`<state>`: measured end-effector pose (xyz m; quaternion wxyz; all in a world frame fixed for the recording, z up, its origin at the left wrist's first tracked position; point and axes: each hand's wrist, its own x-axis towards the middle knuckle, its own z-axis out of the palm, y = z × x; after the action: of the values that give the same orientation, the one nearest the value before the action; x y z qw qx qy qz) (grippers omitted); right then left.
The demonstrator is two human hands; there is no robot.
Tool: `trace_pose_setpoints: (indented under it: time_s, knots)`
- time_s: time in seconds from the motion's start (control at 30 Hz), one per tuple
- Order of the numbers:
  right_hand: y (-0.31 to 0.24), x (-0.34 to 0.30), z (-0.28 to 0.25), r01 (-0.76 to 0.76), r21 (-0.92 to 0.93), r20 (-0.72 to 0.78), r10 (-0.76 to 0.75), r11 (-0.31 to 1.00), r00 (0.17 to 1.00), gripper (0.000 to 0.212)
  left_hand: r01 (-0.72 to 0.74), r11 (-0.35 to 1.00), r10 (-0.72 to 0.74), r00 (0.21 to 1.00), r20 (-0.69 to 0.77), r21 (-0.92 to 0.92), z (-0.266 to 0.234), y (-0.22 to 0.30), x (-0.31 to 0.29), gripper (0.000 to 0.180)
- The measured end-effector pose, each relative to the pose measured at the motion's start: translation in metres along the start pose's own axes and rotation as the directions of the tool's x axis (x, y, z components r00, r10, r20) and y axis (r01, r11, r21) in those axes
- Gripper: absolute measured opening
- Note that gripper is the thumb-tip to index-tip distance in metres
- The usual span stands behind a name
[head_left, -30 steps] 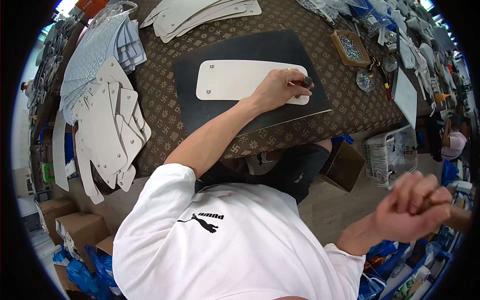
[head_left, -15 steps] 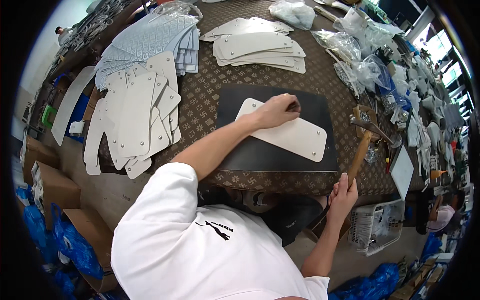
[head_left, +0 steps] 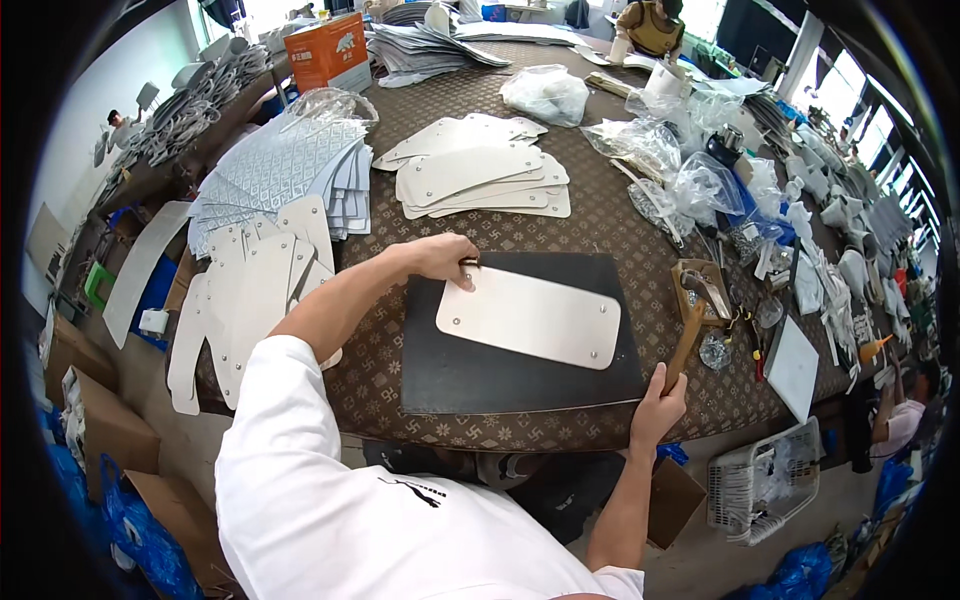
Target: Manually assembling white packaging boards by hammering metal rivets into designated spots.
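A white rounded panel [head_left: 530, 318] with metal studs at its corners lies on a black mat [head_left: 500, 390] in front of me. My left hand [head_left: 446, 259] pinches the panel's far left corner, thumb on top. A small dark piece shows at those fingertips; its kind I cannot make out. My right hand [head_left: 658, 405] is closed around the wooden handle of a hammer [head_left: 686, 345], held upright by the table's near edge, right of the mat. The hammer's head overlaps a small open box of metal bits [head_left: 703, 280] from this view.
Studded white panels [head_left: 485, 178] are piled beyond the mat, with more panels [head_left: 250, 310] at left. Behind these lies a stack of patterned grey sheets [head_left: 280, 180]. Plastic bags [head_left: 700, 185] and parts crowd the right side. A white basket [head_left: 765, 480] stands below the table.
My left hand has gone from above the panel's middle to its far left corner. The panel has turned slightly on the mat. The view has tilted up; the hammer stays in my right hand.
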<state>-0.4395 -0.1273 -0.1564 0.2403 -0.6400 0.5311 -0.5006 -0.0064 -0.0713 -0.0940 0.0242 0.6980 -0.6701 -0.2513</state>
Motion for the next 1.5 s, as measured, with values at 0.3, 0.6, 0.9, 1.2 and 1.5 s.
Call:
trace_pose_setpoints:
  time_s: [0.3, 0.6, 0.9, 1.2, 1.5]
  knots:
    - [0.000, -0.003, 0.005, 0.023, -0.026, 0.074, -0.021, 0.999, 0.997, 0.042, 0.309, 0.935, -0.309, 0.455, -0.835, -0.177, -0.113, -0.077, -0.049, 0.056]
    - [0.015, 0.004, 0.003, -0.094, -0.122, 0.090, 0.106, 0.988, 0.990, 0.050, 0.914, 0.360, -0.861, 0.249, -0.444, -0.186, -0.036, -0.110, -0.276, 0.073]
    - [0.012, 0.002, 0.001, -0.119, -0.104, 0.053, 0.125, 0.987, 0.991, 0.050, 0.916, 0.269, -0.903, 0.132, -0.409, -0.297, 0.050, -0.068, -0.318, 0.085]
    - [0.001, 0.002, 0.003, -0.130, 0.084, 0.037, 0.128, 0.988, 0.991, 0.046, 0.555, 0.730, -0.596, 0.230, -0.770, -0.399, 0.012, -0.044, -0.321, 0.025]
    - [0.037, 0.009, 0.003, -0.092, 0.163, 0.017, 0.091, 0.982, 0.996, 0.035, -0.073, 0.988, -0.001, 0.880, -0.475, -0.137, 0.010, 0.076, -0.115, 0.026]
